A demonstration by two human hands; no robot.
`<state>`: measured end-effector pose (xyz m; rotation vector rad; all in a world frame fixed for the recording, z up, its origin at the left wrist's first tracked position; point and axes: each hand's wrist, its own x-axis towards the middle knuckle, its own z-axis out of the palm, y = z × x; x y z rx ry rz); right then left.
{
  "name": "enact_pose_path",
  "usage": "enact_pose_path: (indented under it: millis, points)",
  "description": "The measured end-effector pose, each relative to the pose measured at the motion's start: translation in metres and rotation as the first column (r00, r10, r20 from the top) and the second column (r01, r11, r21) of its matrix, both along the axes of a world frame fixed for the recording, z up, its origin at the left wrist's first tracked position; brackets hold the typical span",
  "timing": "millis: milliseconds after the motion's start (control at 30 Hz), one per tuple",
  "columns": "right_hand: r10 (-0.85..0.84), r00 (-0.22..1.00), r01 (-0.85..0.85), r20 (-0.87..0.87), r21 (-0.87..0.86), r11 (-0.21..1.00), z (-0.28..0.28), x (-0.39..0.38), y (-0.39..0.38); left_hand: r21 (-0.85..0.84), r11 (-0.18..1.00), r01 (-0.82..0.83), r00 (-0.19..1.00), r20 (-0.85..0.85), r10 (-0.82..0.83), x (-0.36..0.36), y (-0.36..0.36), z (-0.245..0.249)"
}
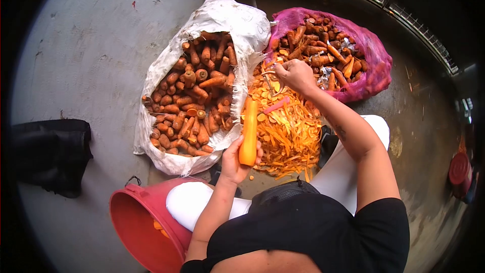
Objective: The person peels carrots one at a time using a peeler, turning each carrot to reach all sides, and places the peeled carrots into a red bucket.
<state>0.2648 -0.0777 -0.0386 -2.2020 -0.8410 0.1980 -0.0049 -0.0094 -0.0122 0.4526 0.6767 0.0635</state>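
Note:
My left hand (pixel 236 163) is wrapped round the thick lower end of a smooth, bright orange peeled carrot (pixel 249 139), which stands nearly upright in the view. My right hand (pixel 296 74) is closed on a peeler (pixel 275 82), just above and to the right of the carrot's thin end. Peeler and carrot are apart. Beneath both lies a large heap of orange peelings (pixel 288 141), with a pink strip on top. To the left, a white sack (pixel 222 15) gapes open, full of unpeeled carrots (pixel 187 106).
A pink mesh sack (pixel 374 55) with carrots and scraps lies at the upper right. A red bucket (pixel 146 207) with some orange pieces inside leans by my left leg. Black cloth (pixel 50 154) lies at far left, a red container (pixel 459 168) at far right.

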Motion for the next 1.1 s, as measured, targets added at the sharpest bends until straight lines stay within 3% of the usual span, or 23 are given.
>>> enact_pose_path:
  millis: [33, 167, 267, 333, 367, 467, 500, 600, 700, 800, 1000, 1033, 1067, 1100]
  points:
    - [0.037, 0.997, -0.036, -0.068, 0.02, 0.999, 0.005, -0.006, 0.002, -0.009, 0.997, -0.071, 0.997, -0.042, 0.07, 0.002, -0.001, 0.003]
    - [0.193, 0.966, -0.18, -0.171, 0.087, 0.98, 0.026, -0.034, 0.006, 0.145, 0.983, 0.11, 0.974, 0.183, -0.136, -0.003, 0.006, -0.012]
    - [0.282, 0.952, -0.265, -0.122, 0.136, 0.954, 0.045, -0.052, 0.001, -0.074, 0.987, 0.14, 0.924, 0.367, -0.104, -0.003, 0.012, -0.03]
    - [0.358, 0.932, -0.362, 0.057, 0.217, 0.907, 0.045, -0.065, -0.002, -0.045, 0.993, 0.111, 0.948, 0.306, -0.092, -0.004, 0.013, -0.037]
    - [0.382, 0.884, -0.439, 0.271, 0.198, 0.876, 0.036, -0.069, -0.001, -0.031, 0.995, 0.098, 0.958, 0.274, -0.086, -0.004, 0.012, -0.039]
    - [0.514, 0.811, -0.558, 0.279, 0.102, 0.824, 0.043, -0.091, -0.006, 0.008, 0.998, -0.069, 0.997, 0.039, 0.069, 0.004, 0.0, -0.024]
    - [0.509, 0.806, -0.56, 0.302, 0.114, 0.82, 0.042, -0.097, -0.006, -0.023, 0.996, -0.084, 0.996, -0.037, 0.084, 0.006, 0.0, -0.024]
    - [0.505, 0.812, -0.549, 0.291, 0.09, 0.831, 0.042, -0.099, -0.005, -0.027, 0.996, -0.081, 0.997, 0.012, 0.082, 0.006, 0.0, -0.025]
    - [0.478, 0.82, -0.53, 0.316, 0.102, 0.842, 0.043, -0.095, -0.003, -0.058, 0.997, -0.058, 0.978, 0.198, 0.069, 0.002, -0.001, -0.016]
    - [0.477, 0.801, -0.548, 0.362, 0.123, 0.827, 0.036, -0.098, -0.003, -0.049, 0.997, -0.053, 0.994, 0.097, 0.057, 0.001, 0.0, -0.019]
    - [0.429, 0.816, -0.527, 0.389, 0.192, 0.828, 0.03, -0.085, 0.002, -0.089, 0.995, 0.051, 0.987, 0.157, -0.037, -0.006, 0.001, -0.024]
    - [0.384, 0.812, -0.467, 0.438, 0.094, 0.879, 0.03, -0.073, 0.002, -0.072, 0.995, 0.069, 0.981, 0.187, -0.054, -0.007, 0.003, -0.022]
    - [0.266, 0.805, -0.372, 0.531, 0.1, 0.923, 0.017, -0.053, 0.005, -0.054, 0.995, 0.086, 0.974, 0.217, -0.072, -0.007, 0.004, -0.019]
    - [0.28, 0.809, -0.318, 0.517, -0.017, 0.948, 0.014, -0.026, 0.007, -0.038, 0.994, 0.103, 0.965, 0.247, -0.091, -0.007, 0.004, -0.017]
